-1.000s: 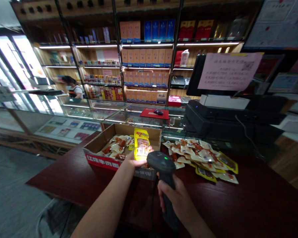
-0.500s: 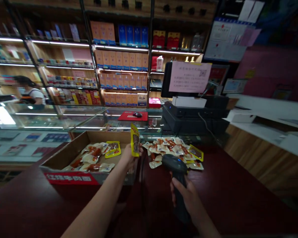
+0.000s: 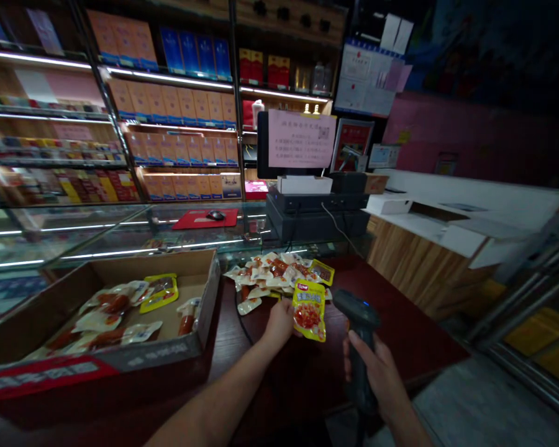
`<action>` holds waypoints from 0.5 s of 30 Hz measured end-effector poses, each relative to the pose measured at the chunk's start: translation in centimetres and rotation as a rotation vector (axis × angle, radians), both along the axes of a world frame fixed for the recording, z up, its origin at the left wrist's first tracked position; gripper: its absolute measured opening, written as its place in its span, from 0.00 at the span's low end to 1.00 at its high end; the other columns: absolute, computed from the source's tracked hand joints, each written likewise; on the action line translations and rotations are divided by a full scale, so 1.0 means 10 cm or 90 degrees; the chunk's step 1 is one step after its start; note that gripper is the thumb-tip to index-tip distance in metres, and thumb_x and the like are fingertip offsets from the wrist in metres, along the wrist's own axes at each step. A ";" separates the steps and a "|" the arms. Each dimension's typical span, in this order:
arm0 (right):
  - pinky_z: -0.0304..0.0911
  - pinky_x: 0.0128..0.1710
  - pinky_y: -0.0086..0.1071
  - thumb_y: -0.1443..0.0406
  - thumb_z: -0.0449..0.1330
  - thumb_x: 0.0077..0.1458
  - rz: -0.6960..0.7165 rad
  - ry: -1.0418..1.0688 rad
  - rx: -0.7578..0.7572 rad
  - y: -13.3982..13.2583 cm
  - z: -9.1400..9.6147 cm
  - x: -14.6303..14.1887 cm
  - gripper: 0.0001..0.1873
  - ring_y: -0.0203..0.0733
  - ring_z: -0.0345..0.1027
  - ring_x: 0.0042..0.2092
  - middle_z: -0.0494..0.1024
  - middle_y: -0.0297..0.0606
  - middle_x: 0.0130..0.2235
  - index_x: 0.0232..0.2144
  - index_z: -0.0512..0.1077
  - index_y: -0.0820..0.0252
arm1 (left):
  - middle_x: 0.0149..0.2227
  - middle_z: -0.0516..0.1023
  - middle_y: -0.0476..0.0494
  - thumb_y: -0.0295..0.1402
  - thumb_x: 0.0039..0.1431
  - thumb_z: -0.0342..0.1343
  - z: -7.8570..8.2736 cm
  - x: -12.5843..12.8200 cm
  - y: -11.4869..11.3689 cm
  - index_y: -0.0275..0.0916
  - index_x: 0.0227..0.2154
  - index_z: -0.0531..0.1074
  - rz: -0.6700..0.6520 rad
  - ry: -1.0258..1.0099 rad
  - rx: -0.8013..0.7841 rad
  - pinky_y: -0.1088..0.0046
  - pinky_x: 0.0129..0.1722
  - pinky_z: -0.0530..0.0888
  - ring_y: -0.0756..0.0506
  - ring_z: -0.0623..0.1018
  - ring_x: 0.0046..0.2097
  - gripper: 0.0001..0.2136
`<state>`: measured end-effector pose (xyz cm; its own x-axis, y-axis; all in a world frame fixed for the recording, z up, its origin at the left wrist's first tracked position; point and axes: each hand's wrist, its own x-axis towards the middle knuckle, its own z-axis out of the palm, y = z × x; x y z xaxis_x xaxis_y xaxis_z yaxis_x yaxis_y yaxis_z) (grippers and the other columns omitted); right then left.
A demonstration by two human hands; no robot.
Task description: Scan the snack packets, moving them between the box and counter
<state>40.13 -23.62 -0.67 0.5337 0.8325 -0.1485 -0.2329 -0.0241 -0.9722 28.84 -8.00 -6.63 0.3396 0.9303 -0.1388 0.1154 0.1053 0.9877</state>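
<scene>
Head view: my left hand [image 3: 279,324] holds a yellow packet [image 3: 309,310] upright, with the fingers partly hidden behind it. My right hand [image 3: 375,372] is wrapped around the grip of a barcode scanner [image 3: 356,316], whose head sits just beside the packet with a narrow gap between them. Past both hands, a pile of packets [image 3: 274,276] lies on the dark red counter [image 3: 400,335], near the foot of the glass case [image 3: 97,239]. A thin cable [image 3: 242,326] curves across the counter just left of my left hand. To my left, a cardboard box [image 3: 153,262] holds more packets [image 3: 112,304], and the left frame edge cuts it off. The widest open room is the counter to the right of the scanner, out to its edge. Both forearms run off the bottom edge, the scanner's lower end fades into shadow, and the print on the packets is too blurred to read.
</scene>
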 end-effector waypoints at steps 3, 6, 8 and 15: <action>0.60 0.13 0.27 0.48 0.65 0.37 0.001 0.001 -0.005 -0.03 -0.05 0.03 0.28 0.33 0.61 0.15 0.68 0.26 0.17 0.34 0.66 0.61 | 0.21 0.68 0.49 0.29 0.51 0.52 -0.04 0.09 -0.05 0.39 0.21 0.62 -0.014 -0.014 -0.020 0.73 0.20 0.68 0.48 0.70 0.21 0.06; 0.60 0.13 0.27 0.48 0.65 0.37 0.003 -0.001 -0.001 -0.04 -0.11 0.04 0.27 0.33 0.61 0.15 0.69 0.26 0.17 0.34 0.67 0.61 | 0.21 0.69 0.48 0.28 0.51 0.51 -0.08 0.09 -0.10 0.39 0.21 0.63 -0.030 0.014 -0.028 0.73 0.21 0.67 0.48 0.71 0.21 0.06; 0.60 0.13 0.27 0.48 0.66 0.36 0.008 0.002 -0.008 -0.03 -0.14 0.03 0.28 0.34 0.61 0.15 0.69 0.26 0.17 0.34 0.67 0.60 | 0.21 0.70 0.47 0.28 0.51 0.50 -0.09 0.03 -0.14 0.39 0.20 0.63 -0.028 0.071 0.000 0.72 0.23 0.67 0.48 0.71 0.22 0.06; 0.59 0.14 0.26 0.45 0.65 0.35 0.069 0.016 -0.073 0.06 -0.20 -0.12 0.26 0.34 0.61 0.15 0.69 0.29 0.14 0.23 0.67 0.61 | 0.30 0.76 0.41 0.30 0.49 0.53 0.18 -0.59 -0.20 0.40 0.27 0.72 0.043 0.205 0.272 0.70 0.36 0.66 0.44 0.74 0.34 0.04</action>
